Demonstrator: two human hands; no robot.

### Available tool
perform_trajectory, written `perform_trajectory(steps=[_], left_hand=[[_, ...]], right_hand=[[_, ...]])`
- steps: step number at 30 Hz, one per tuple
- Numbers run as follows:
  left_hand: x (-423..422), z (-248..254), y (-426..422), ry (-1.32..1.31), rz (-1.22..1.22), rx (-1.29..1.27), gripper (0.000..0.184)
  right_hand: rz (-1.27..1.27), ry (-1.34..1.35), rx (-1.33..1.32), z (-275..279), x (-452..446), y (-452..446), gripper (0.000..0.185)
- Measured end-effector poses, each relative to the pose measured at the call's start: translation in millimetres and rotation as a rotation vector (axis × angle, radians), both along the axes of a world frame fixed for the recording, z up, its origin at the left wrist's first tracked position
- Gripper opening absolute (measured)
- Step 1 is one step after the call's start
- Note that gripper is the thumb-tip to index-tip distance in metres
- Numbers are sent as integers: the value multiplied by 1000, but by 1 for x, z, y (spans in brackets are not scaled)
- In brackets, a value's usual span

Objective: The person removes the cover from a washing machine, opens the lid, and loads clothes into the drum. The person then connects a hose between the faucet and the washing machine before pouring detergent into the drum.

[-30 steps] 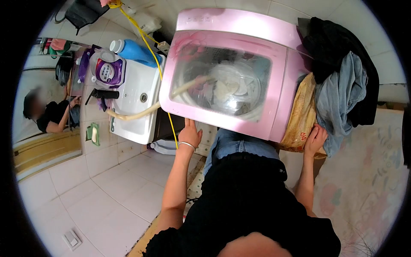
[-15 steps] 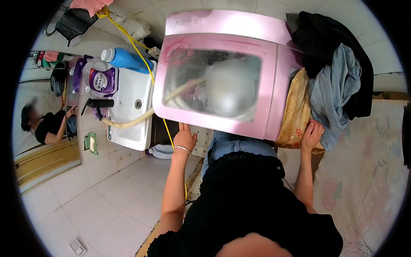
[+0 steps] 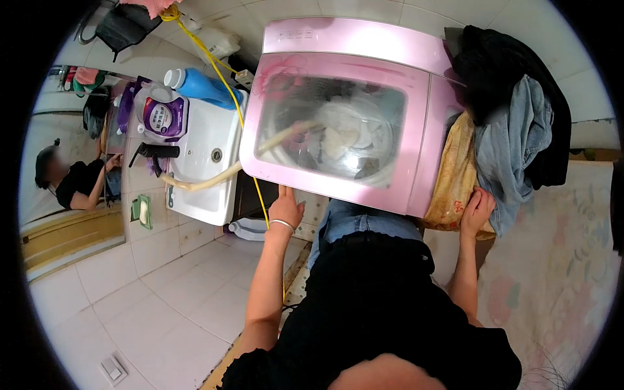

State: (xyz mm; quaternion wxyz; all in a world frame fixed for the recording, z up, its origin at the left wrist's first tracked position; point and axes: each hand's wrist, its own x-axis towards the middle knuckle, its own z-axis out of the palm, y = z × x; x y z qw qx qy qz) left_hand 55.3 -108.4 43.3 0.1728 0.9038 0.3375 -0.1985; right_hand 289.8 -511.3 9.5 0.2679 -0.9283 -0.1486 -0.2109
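Tiled room (image 3: 153,257), red-lettered yellow bag (image 3: 455,179)

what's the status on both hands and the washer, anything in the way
Left hand at front edge, fingertips hidden. Right hand on yellow bag. Washer lid looks down, hose running under it.

- The washing machine (image 3: 419,156) stands before the person, laundry (image 3: 348,133) inside.
- Left of it lies the sink (image 3: 218,123).
- The hose (image 3: 214,179) runs from the faucet (image 3: 161,151), over the sink, into the washing machine.
- Right of the washing machine hangs a bag (image 3: 455,179), with draped clothes (image 3: 513,146) farther right.
- A soap dish (image 3: 141,212) is left of the sink.
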Motion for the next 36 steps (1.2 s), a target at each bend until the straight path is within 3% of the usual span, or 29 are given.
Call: perform_trajectory(steps=[36], left_hand=[[0, -4, -2, 3, 58, -35, 81]], right_hand=[[19, -17, -24, -7, 0, -4, 22]])
